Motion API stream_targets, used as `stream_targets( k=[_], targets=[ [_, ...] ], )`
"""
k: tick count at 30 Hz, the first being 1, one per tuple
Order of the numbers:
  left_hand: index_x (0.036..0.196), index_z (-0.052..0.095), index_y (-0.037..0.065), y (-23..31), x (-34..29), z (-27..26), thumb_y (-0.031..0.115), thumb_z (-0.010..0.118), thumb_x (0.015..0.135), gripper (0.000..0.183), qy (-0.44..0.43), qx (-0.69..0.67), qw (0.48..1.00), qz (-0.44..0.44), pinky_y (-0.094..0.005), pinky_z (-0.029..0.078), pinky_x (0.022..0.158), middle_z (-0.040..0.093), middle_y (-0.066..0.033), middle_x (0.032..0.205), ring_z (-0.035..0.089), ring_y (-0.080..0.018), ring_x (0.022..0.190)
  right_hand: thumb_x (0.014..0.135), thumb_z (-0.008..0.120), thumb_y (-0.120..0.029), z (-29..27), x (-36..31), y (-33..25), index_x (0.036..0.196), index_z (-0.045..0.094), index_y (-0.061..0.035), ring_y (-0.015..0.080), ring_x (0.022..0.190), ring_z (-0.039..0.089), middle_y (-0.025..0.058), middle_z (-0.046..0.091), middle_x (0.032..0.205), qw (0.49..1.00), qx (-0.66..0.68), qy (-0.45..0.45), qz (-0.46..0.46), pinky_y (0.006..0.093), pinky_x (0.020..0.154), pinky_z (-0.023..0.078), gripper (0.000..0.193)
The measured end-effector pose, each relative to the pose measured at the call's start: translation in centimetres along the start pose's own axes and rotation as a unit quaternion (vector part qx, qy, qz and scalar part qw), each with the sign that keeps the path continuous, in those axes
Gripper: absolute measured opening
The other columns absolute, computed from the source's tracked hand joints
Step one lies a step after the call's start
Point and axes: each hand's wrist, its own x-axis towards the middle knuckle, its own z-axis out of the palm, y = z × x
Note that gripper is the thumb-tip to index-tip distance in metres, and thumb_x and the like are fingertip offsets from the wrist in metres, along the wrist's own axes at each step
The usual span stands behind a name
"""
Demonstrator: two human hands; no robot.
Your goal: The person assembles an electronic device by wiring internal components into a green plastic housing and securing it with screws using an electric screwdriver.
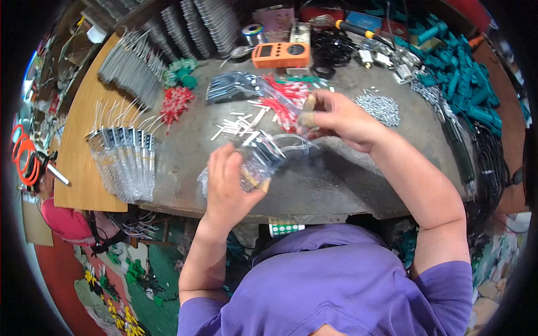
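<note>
My left hand is closed round a part wrapped in clear bubble wrap, held just above the grey worktop. Its far end looks dark and shiny, and pale wires loop from it toward the right. Farther right, my right hand pinches thumb against fingers, with capped fingertips, beside a blurred clear strip; what sits in the pinch is smeared. Beyond the hands lie red-and-white leads, short white tubes and a stack of dark, glossy clear-wrapped pieces.
Bubble-wrapped parts with wires stand in a row at left. An orange meter, solder spool and yellow-handled screwdriver are at the back. Small metal pieces and teal parts lie right. The worktop's front edge is near me.
</note>
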Motion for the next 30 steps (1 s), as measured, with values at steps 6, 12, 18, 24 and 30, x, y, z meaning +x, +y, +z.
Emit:
stream_targets(
  k=[6, 12, 18, 24, 30],
  targets=[
    [0.116, 0.047, 0.001, 3.4, 1.8, 2.8, 0.012, 0.085, 0.054, 0.073, -0.13, -0.087, 0.981, 0.117, -0.0503, 0.041, 0.097, 0.048, -0.0259, 0.125, 0.048, -0.0452, 0.114, 0.088, 0.069, -0.016, -1.2, -6.2, 3.1, 0.1, 0.055, -0.0017, 0.0108, 0.088, 0.06, 0.0041, 0.06, 0.094, 0.999, -0.013, 0.019, 0.037, 0.0259, 0.078, 0.051, 0.023],
    [0.115, 0.047, 0.001, 5.1, 3.3, 4.4, 0.017, 0.085, 0.056, 0.072, -0.234, -0.142, 0.947, 0.167, -0.0505, 0.042, 0.093, 0.048, -0.0222, 0.121, 0.049, -0.0431, 0.108, 0.09, 0.067, -0.011, -2.5, -9.4, 5.9, 0.109, 0.056, 0.0004, 0.0101, 0.089, 0.059, 0.0037, 0.061, 0.096, 0.994, -0.087, 0.032, 0.05, 0.0265, 0.081, 0.05, 0.025],
    [0.106, 0.051, 0.004, 9.5, 4.1, 5.9, 0.029, 0.086, 0.06, 0.063, -0.136, -0.105, 0.958, 0.232, -0.05, 0.036, 0.102, 0.05, -0.0155, 0.117, 0.051, -0.0339, 0.113, 0.089, 0.057, -0.011, -5.1, -7.6, 4.5, 0.112, 0.062, 0.0012, 0.0206, 0.084, 0.065, 0.0109, 0.068, 0.093, 0.99, -0.128, -0.029, 0.053, 0.0345, 0.079, 0.052, 0.026],
    [0.093, 0.055, 0.006, 11.8, 5.4, 6.2, 0.018, 0.069, 0.071, 0.028, -0.216, -0.029, 0.949, 0.227, -0.0483, 0.033, 0.107, 0.058, -0.01, 0.092, 0.055, -0.0278, 0.104, 0.087, 0.053, -0.012, -9.9, 3.0, 1.5, 0.11, 0.066, -0.0069, 0.0329, 0.102, 0.061, 0.0175, 0.063, 0.108, 0.815, -0.519, 0.197, -0.168, 0.0423, 0.091, 0.048, 0.027],
    [0.088, 0.055, 0.008, 13.1, 5.8, 6.6, 0.009, 0.063, 0.073, 0.017, -0.267, 0.046, 0.931, 0.245, -0.0486, 0.032, 0.11, 0.055, -0.0081, 0.078, 0.057, -0.0267, 0.089, 0.082, 0.06, -0.014, -11.6, 7.6, 2.5, 0.103, 0.069, -0.0081, 0.0321, 0.115, 0.053, 0.0168, 0.058, 0.113, 0.743, -0.631, 0.184, -0.126, 0.0441, 0.096, 0.045, 0.023]
  ],
)
